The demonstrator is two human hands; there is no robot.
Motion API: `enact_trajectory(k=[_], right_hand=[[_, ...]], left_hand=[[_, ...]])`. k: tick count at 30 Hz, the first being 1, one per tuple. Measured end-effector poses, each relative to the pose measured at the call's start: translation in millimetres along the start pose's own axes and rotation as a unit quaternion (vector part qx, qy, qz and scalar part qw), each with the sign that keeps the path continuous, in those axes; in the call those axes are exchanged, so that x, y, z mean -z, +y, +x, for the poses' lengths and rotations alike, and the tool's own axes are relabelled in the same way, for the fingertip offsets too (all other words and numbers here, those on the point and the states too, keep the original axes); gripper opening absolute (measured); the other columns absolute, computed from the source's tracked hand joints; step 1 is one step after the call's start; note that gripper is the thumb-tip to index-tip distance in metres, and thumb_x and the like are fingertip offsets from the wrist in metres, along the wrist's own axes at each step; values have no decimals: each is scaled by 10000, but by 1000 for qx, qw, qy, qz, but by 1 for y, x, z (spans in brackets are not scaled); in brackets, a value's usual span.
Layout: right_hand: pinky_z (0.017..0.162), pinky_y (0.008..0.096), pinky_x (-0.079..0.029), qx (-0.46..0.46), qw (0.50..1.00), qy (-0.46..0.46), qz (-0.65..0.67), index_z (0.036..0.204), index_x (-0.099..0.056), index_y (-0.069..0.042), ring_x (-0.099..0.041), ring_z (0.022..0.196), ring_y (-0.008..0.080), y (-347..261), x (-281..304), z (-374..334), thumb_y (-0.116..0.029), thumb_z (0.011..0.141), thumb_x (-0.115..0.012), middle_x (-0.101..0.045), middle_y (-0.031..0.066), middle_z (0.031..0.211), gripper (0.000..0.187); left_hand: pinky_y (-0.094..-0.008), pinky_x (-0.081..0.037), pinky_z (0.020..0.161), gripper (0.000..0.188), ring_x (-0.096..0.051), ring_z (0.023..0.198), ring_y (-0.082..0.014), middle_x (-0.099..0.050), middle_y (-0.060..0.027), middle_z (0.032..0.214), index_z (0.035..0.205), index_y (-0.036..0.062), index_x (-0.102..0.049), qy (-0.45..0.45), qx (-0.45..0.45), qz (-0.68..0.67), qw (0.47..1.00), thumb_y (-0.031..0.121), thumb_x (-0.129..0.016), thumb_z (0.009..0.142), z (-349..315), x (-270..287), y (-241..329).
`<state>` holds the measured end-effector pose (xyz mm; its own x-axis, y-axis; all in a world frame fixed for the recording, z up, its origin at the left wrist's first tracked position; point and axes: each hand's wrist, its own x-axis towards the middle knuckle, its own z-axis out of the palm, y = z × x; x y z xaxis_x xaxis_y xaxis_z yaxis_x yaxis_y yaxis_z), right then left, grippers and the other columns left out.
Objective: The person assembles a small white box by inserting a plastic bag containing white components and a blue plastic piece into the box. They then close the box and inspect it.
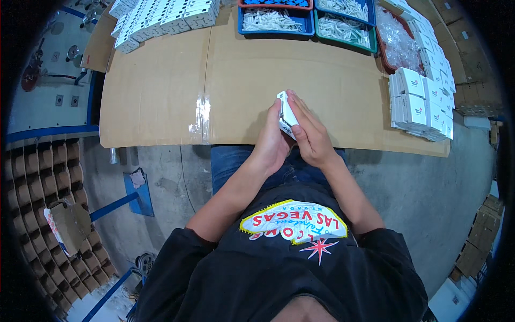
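A small white box [287,115] stands on its narrow side between my two hands, just above the near edge of the cardboard-covered table [161,91]. From the left, my left hand [271,142] presses against it with the fingers together. Opposite, my right hand [313,134] lies along the other face, its fingers stretched toward the far end and its thumb at the near end. The palms and most of the box's broad faces are hidden.
Stacked white boxes [424,104] stand at the right edge, more white boxes [166,16] at the far left. Blue trays [276,35] and a green tray [370,50] hold small white parts. A reddish bin [387,65] holds clear plastic bags [399,43]. Left of the table is a cardboard divider grid [40,177].
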<state>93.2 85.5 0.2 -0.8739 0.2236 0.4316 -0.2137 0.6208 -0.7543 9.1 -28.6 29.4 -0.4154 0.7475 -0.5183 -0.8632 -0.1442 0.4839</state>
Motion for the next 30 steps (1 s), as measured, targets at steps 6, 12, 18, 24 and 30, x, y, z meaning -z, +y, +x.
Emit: enact_trajectory(k=[6,12,18,24,30], right_hand=[[1194,460,-291,-29,998,-6,54,1479,-422,45,-393,1440,391,1,-3,-5,-179,1038,-481,-421,262,1527,499],[1207,469,-248,-1,999,17,28,1470,-434,49,-361,1460,402,1,1,1,-202,1017,-461,-413,255,1539,519],[1193,459,-276,-20,990,79,117,1430,-482,54,-384,1451,389,0,6,-6,-218,998,-458,-428,257,1531,512],[1162,434,-338,-17,990,63,122,1383,-537,41,-467,1394,373,-8,10,-7,-154,1002,-452,-492,248,1481,436],[1145,419,-367,-19,973,104,206,1369,-548,28,-498,1369,362,-16,3,-10,-133,1016,-439,-527,241,1449,403]], left_hand=[[-386,-435,1003,469,-577,1141,-180,-607,-29,1208,1309,141,-540,28,6,17,999,500,-447,1022,1,4,-3],[-392,-456,979,442,-600,1088,-186,-612,-32,1194,1308,133,-533,-6,-9,13,1000,455,-457,1015,5,10,-2],[-383,-442,1035,493,-540,1194,-202,-523,-75,1317,1384,89,-453,-19,-215,127,968,173,-605,922,-1,3,6],[-442,-308,1174,790,-340,1437,-284,-312,-144,1513,1428,103,-342,-91,-424,360,826,73,-757,756,-8,14,11],[-489,-276,1197,871,-307,1464,-327,-256,-184,1542,1424,128,-260,-143,-515,385,752,30,-741,705,-18,7,8]])
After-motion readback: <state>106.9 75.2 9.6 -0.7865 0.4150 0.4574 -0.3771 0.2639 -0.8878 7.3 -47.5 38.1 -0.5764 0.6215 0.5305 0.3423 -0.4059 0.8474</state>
